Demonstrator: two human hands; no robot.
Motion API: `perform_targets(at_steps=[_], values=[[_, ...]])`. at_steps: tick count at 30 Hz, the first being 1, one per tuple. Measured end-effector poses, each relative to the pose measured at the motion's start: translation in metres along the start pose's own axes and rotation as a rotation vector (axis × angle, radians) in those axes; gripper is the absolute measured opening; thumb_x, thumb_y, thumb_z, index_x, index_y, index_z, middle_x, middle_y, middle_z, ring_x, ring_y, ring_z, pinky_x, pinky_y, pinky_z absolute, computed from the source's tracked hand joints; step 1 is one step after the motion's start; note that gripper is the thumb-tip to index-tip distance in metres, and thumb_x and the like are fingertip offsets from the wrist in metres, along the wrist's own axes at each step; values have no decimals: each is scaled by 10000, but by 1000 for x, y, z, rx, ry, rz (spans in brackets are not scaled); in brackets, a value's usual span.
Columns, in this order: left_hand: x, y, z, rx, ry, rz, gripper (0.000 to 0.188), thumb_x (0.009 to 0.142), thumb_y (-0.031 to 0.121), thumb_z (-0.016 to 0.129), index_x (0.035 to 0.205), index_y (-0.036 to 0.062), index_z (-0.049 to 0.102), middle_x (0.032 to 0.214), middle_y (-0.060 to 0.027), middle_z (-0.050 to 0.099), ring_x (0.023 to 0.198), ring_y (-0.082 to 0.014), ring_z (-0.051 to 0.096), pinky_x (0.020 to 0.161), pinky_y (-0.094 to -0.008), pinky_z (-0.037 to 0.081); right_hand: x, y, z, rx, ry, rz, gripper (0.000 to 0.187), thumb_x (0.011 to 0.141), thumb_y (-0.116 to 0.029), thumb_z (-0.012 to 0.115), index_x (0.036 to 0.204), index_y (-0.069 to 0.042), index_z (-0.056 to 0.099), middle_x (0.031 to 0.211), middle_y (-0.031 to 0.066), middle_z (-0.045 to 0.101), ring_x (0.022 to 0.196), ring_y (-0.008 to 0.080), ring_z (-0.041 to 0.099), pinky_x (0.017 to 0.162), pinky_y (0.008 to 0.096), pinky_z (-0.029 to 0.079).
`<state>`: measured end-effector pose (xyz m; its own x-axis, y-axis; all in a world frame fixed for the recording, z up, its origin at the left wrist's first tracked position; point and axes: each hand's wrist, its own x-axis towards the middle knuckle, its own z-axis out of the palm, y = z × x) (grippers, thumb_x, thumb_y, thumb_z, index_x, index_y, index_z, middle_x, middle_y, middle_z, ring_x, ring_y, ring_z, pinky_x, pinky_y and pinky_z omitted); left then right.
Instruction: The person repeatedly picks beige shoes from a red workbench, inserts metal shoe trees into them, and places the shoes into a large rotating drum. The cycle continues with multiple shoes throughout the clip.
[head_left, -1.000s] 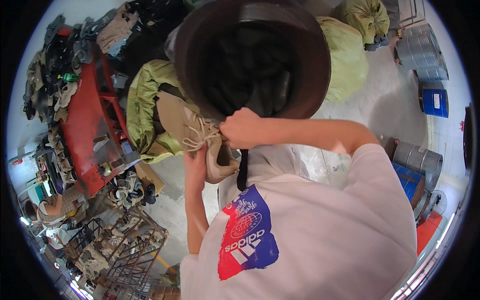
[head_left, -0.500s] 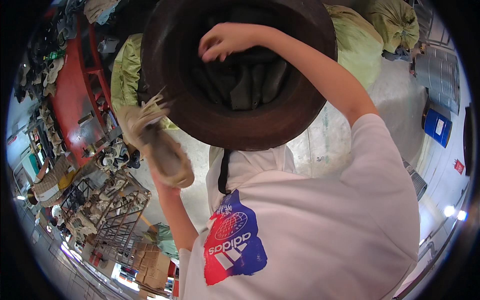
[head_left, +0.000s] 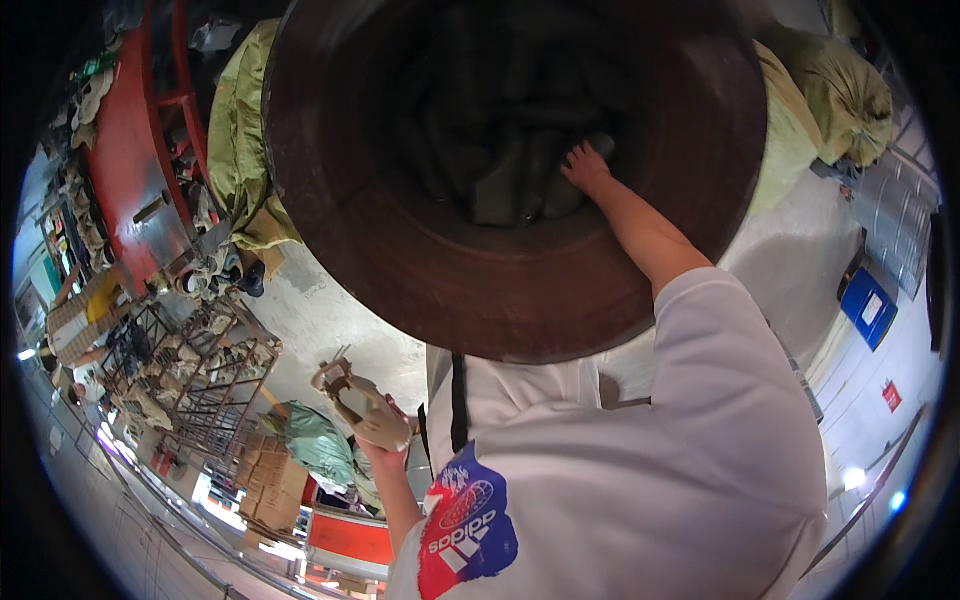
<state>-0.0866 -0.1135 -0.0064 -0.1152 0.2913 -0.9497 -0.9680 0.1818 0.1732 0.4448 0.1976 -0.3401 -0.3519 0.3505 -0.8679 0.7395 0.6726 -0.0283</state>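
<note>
Your left hand [head_left: 388, 462] grips the shoe [head_left: 384, 424] aside, likely so your right hand [head_left: 587, 168] reaches dark pieces [head_left: 497, 190] beneath; whether that grasps, I can't tell.

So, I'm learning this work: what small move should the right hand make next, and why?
Probably close the right hand around a dark piece: it reaches among several inside the brown tub, while the left hand holds the beige shoe aside.
</note>
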Motion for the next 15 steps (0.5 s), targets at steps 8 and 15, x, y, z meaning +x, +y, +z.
perform_targets(at_steps=[8,15], values=[[-34,-60,28,281,322,149,508,1027,525,440,1354,153,551,1057,-151,711,820,-314,730,621,-476,615,32,-2,39,5,169,-172,390,960,-215,531,1343,-173,589,1272,159,607,1212,332,573,1049,541,429],[-21,-51,30,233,197,247,592,982,580,543,1413,176,511,1232,-141,663,1039,-305,683,789,-505,592,-71,25,-134,86,-148,-440,906,673,-337,828,1480,-119,480,1389,188,565,1255,340,574,1026,440,489]])
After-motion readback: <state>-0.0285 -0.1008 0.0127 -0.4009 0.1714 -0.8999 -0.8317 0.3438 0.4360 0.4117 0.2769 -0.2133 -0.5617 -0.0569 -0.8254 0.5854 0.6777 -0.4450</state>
